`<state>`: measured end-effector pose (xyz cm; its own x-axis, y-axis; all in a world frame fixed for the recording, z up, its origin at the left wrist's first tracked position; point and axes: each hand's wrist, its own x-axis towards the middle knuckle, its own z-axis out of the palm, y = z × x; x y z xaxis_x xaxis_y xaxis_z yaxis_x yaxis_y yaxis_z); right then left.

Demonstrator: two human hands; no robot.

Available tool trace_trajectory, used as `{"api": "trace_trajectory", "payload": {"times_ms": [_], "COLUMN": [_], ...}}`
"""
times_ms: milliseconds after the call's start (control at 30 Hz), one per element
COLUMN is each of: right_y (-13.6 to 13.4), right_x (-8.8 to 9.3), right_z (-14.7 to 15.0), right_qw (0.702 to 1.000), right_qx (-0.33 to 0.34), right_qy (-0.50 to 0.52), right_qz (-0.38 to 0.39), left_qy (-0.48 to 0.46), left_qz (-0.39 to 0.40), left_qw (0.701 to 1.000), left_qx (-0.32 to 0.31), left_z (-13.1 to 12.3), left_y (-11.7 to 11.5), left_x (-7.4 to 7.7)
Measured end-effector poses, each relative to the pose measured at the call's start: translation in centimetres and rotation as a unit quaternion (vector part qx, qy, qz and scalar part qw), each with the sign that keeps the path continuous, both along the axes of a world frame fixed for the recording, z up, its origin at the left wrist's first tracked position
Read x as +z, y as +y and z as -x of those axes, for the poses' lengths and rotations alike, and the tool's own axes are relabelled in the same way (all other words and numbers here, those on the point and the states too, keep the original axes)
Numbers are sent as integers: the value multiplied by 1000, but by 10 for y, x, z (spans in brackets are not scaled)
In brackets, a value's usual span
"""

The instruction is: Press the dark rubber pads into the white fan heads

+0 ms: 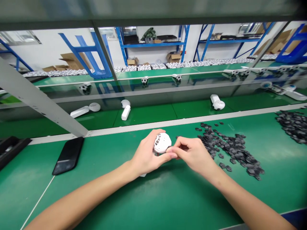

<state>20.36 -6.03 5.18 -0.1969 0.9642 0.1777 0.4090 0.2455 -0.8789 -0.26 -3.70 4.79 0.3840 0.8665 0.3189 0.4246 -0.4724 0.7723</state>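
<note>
My left hand (150,151) is closed round what looks like a white handheld fan (163,142), its round slotted head turned up towards me. Part of its white body shows below my palm; the rest is hidden by the hand. The fingers of my right hand (189,150) are pinched at the head's lower right edge, against my left thumb. A dark sliver at those fingertips looks like a small black plastic piece, mostly covered. Just right of my right hand lies a loose pile of small black plastic pieces (236,148) on the green bench (182,198).
A black phone (68,156) with a white cable lies at left, near a slanted metal post (45,99). Behind the bench's raised edge, white fans (217,103) lie on a green conveyor belt (153,112). Another black heap (294,124) is at far right. An overhead panel (153,11) spans the top.
</note>
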Motion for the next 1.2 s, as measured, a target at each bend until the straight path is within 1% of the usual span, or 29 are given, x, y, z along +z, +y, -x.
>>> {"api": "trace_trajectory", "payload": {"times_ms": [167, 300, 433, 500, 567, 633, 667, 733, 800, 867, 967, 1033, 1200], "right_y": [-1, -1, 1, 4, 10, 20, 26, 38, 49, 57, 61, 61, 62], "right_x": [0, -3, -4, -2, 0, 1, 0, -4, -11, -20, -30, -35, -45], "right_z": [1, 3, 5, 1, -11, -28, -37, -56, -70, -77, -79, -76, -59], "right_qw": [1000, 1000, 999, 998, 998, 999, 999, 993, 984, 975, 963, 953, 932], "right_qx": [2, -3, 6, 37, 54, 22, -8, -53, -57, -39, 1, 15, -2], "right_qy": [-11, -14, -18, -23, -11, -8, -23, -89, -164, -217, -262, -291, -351], "right_qz": [-14, -25, -43, -41, -33, -37, -45, -50, -39, -37, -64, -79, -92], "left_qy": [-14, -18, -37, -60, -86, -107, -115, -128, -143, -159, -177, -188, -223], "left_qz": [6, 15, 66, 95, 117, 144, 157, 171, 173, 176, 188, 200, 224], "left_qw": [1000, 1000, 996, 992, 988, 983, 980, 977, 974, 971, 965, 961, 949], "left_qx": [-14, -16, -47, -61, -52, -34, -27, -21, -24, -30, -34, -31, -22], "left_z": [2, 2, 1, 2, 5, 9, 11, 16, 19, 22, 24, 24, 23], "left_y": [-1, 1, 8, 13, 16, 19, 20, 23, 26, 30, 35, 37, 38], "left_x": [-3, -1, 4, 5, 6, 6, 5, 4, 2, 0, -4, -5, -7]}}
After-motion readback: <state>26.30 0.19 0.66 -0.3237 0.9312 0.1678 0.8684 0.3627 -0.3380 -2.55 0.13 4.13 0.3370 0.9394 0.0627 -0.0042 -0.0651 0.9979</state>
